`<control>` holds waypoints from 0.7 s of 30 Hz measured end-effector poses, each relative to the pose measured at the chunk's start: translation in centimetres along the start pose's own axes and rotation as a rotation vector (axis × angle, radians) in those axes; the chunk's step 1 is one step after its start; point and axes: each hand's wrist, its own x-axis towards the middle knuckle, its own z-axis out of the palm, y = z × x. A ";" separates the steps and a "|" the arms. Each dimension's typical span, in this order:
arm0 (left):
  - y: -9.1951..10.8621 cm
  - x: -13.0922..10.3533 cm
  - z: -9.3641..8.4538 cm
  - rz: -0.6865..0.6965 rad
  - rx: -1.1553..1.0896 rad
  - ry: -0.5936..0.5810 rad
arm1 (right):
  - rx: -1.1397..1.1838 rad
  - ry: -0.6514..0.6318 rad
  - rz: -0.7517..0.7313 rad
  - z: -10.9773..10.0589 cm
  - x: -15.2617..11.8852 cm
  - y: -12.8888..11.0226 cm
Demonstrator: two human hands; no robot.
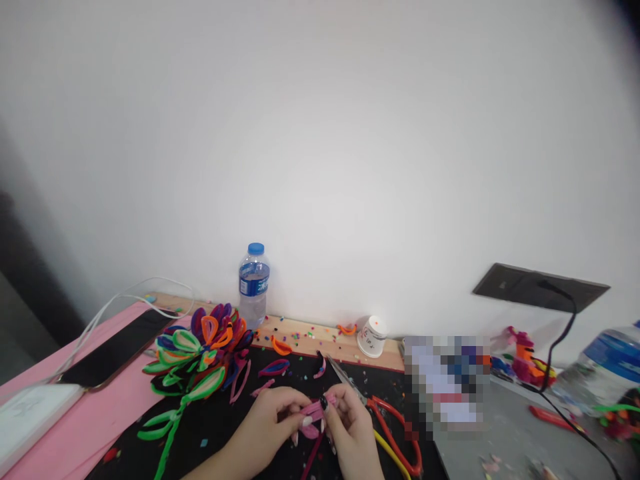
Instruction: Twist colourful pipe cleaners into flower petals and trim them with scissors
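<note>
Between my two hands is a bundle of pink pipe cleaners [313,409], bent into loops. My left hand [275,417] pinches its left side, and my right hand [345,423] grips the right side with thumb and fingers. A darker magenta strand [313,457] runs down below the bundle. Left of my hands lies a large pipe-cleaner flower [205,347] with petals of several colours and a green stem. Loose petal loops, one purple and blue [275,368] and one orange [281,345], rest just beyond my hands. Scissors [387,420] with red and yellow handles lie close to my right hand.
A water bottle [254,287] and an upturned paper cup [373,337] stand along the wall. On the left, a phone [117,347] and a white power bank [35,420] with a cable lie on pink paper. A black cord [557,340] hangs at right above a red cutter [555,419].
</note>
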 end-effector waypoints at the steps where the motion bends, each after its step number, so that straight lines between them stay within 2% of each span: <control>1: -0.1 0.0 0.0 -0.001 0.015 -0.004 | -0.024 0.001 -0.015 0.0 0.0 0.0; 6: 0.1 -0.1 -0.1 0.025 0.129 -0.001 | -0.139 0.025 -0.039 -0.2 0.1 0.0; 11: 1.4 -0.5 -0.4 0.126 0.290 0.007 | -0.189 0.051 -0.055 -0.3 0.2 -0.2; 17: 3.0 -1.2 -0.8 0.226 0.438 -0.067 | -0.184 -0.130 -0.025 0.1 -0.4 -0.6; 21: 2.8 -1.2 -0.8 0.278 0.530 -0.107 | -0.195 -0.157 -0.035 0.3 -0.5 -0.6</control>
